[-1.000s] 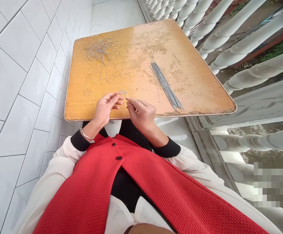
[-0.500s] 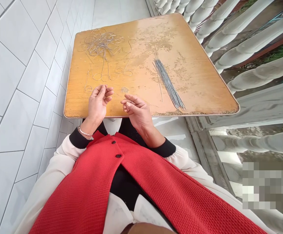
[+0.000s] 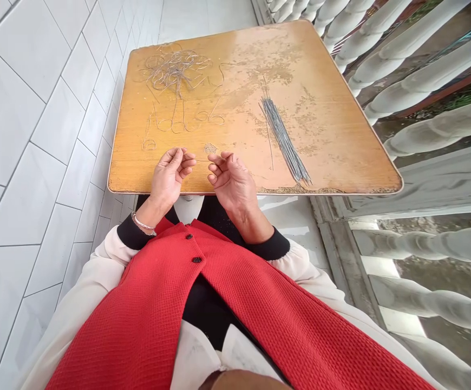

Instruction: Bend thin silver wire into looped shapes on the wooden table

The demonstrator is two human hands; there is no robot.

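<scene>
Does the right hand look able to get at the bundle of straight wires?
Likely yes: only one thin loose wire lies between the right hand and the bundle of straight wires.

we see a red vest (image 3: 146, 319) in a fine waffle weave, black buttons (image 3: 197, 260), black cuffs (image 3: 135, 232) on cream sleeves (image 3: 85, 287), a mottled orange table (image 3: 333, 157) with pale patches, silver wire (image 3: 174, 67), and white tiles (image 3: 36, 179) lined in grey.

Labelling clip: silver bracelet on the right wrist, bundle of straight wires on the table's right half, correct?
No: the head view shows the silver bracelet on the left wrist. The bundle of straight wires on the right half of the table stands.
</scene>
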